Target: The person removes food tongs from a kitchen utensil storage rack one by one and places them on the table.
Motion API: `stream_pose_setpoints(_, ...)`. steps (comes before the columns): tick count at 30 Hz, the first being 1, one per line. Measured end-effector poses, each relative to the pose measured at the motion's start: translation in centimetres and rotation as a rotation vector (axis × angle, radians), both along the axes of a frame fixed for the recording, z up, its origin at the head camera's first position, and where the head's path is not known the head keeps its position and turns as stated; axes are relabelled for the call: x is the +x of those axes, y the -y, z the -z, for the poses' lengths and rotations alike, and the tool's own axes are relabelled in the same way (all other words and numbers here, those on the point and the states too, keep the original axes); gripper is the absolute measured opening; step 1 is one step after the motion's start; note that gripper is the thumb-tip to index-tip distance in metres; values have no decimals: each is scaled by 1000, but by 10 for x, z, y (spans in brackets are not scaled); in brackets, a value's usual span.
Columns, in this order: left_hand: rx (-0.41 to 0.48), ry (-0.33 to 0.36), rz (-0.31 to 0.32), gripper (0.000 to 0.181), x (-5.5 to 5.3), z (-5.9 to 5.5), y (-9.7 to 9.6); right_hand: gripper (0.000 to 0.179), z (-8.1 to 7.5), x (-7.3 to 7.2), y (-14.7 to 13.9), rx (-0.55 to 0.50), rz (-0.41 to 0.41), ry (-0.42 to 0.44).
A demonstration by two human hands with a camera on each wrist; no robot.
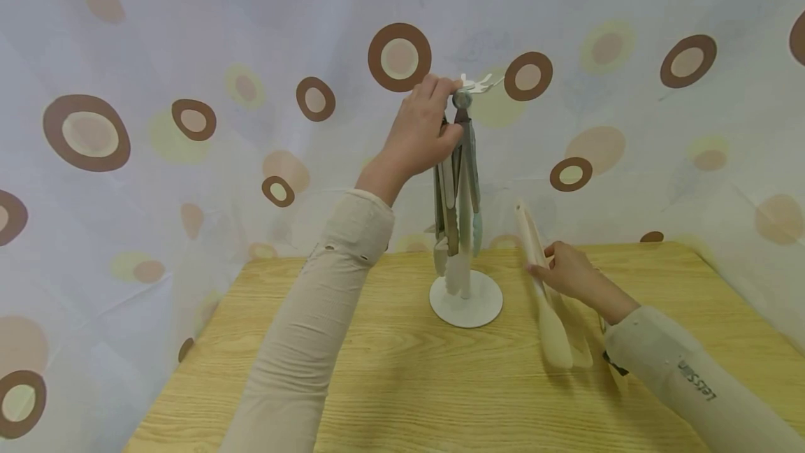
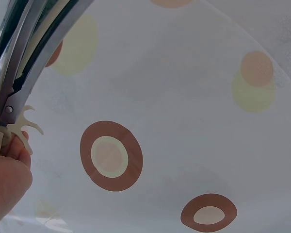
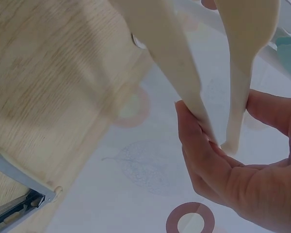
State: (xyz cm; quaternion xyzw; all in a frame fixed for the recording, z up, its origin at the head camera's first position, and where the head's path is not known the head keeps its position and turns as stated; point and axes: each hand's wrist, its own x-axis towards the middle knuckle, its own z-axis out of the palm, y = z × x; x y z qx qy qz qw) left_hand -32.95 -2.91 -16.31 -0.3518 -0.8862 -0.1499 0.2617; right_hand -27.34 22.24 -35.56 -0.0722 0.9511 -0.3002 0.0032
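At the middle of the table stands a white utensil stand (image 1: 467,310) with a round base and hooks at its top. Several metal-handled tongs (image 1: 448,180) hang from it, with pale, brown and light-blue tips. My left hand (image 1: 418,124) grips the stand's top, its fingers by the hooks (image 2: 31,128) and its thumb against the hanging tongs. To the right, my right hand (image 1: 569,271) pinches cream tongs (image 1: 553,334) near their joined end. Both arms of these tongs (image 3: 177,68) show in the right wrist view, spread apart, wide tips toward the table.
Another metal tool (image 3: 24,189), hinged and partly out of frame, lies on the wooden table (image 1: 377,383); a dark bit of something (image 1: 615,363) shows under my right sleeve. Behind the table hangs a white curtain (image 1: 352,5) with brown and yellow circles.
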Motion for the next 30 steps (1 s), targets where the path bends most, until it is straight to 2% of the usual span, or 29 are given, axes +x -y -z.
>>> stream_pose_setpoints(24, -2, -6, -5, 48, -1, 0, -1, 50, 18, -2, -4, 30, -16, 95)
stream_pose_setpoints(30, -2, -6, -4, 48, -1, 0, -1, 39, 21, 0, -3, 47, -25, 125)
